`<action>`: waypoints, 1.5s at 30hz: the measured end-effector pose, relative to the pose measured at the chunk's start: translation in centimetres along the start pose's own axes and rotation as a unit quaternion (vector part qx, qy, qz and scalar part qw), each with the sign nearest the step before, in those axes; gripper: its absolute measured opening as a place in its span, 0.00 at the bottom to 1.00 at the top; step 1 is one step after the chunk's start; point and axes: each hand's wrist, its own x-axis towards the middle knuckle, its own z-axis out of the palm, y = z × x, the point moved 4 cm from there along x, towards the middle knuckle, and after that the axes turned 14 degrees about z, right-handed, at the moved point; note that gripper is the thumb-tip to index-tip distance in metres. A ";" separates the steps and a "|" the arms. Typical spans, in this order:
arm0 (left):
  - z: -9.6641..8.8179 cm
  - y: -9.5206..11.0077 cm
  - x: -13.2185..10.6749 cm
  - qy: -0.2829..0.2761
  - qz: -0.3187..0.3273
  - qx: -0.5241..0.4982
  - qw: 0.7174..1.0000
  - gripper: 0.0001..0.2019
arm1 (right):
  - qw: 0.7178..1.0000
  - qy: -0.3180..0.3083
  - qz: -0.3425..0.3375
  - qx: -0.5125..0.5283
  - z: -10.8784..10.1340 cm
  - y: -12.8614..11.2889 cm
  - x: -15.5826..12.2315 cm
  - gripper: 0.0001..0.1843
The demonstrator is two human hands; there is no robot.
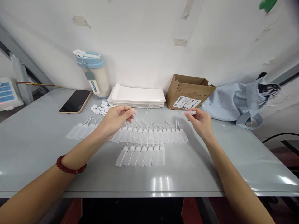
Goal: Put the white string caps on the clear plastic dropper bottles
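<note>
My left hand [118,119] is closed in a pinch on a small white cap [135,112], mostly hidden by the fingertips. It is raised over the left part of a long row of translucent plastic bottles [149,136] with white cords at their necks. My right hand [201,123] grips a small translucent bottle [190,112] lying sideways between thumb and fingers, in front of the cardboard box. A shorter row of corded bottles [141,156] lies nearer me, and several more bottles [82,131] lie at the left. Behind my left hand is a pile of white caps [100,109].
Along the wall stand a blue-lidded tumbler [95,74], a stack of white envelopes [137,95] and an open cardboard box [189,91]. A phone [76,101] lies at the left and a light-blue cloth bag [233,101] at the right of the grey table [93,174].
</note>
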 end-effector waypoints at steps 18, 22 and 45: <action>4.4 2.3 -3.5 -0.060 -0.002 -0.205 0.977 0.08 | 0.934 -0.101 -0.342 -0.018 4.8 -7.4 -10.0 0.19; 4.7 2.0 -3.6 -0.075 0.003 -0.188 0.979 0.08 | 0.928 -0.115 -0.354 -0.029 4.9 -7.5 -10.6 0.19; 5.4 1.4 -4.1 -0.117 -0.027 -0.191 0.974 0.10 | 0.927 -0.116 -0.356 0.000 5.3 -7.2 -11.3 0.24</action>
